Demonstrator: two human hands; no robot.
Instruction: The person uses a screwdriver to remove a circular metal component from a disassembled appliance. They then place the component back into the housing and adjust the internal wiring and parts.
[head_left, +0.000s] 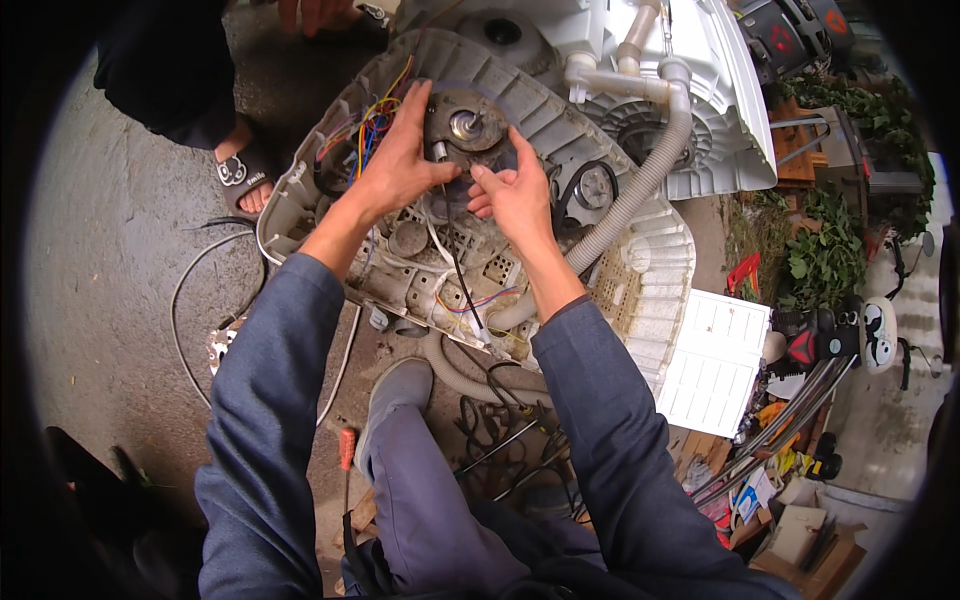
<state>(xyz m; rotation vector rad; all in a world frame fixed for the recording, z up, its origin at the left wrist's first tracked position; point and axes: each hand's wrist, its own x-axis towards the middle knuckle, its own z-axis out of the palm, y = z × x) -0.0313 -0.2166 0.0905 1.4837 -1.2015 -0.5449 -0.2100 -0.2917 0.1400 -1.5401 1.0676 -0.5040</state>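
Observation:
A round metal drive unit with a central shaft [467,127] sits in the underside of a dirty, pale plastic machine tub [290,215], which looks like a washing machine's. My left hand [400,165] lies along the unit's left side, fingers stretched and thumb reaching inward. On the other side, my right hand [520,200] has its forefinger up at the unit's rim, its thumb apart and the other fingers curled. Both thumbs come close together below the shaft; no held thing shows there. Coloured wires [378,122] run beside my left fingers. A black cable [458,250] trails downward between my wrists.
A grey corrugated hose [640,195] curves past my right forearm from a white plastic housing [735,130]. A white panel [715,360] lies at the right. Near my shoe [398,395] are an orange-handled screwdriver [347,448] and tangled cables [485,420]. Another person's foot [250,185] stands at the upper left.

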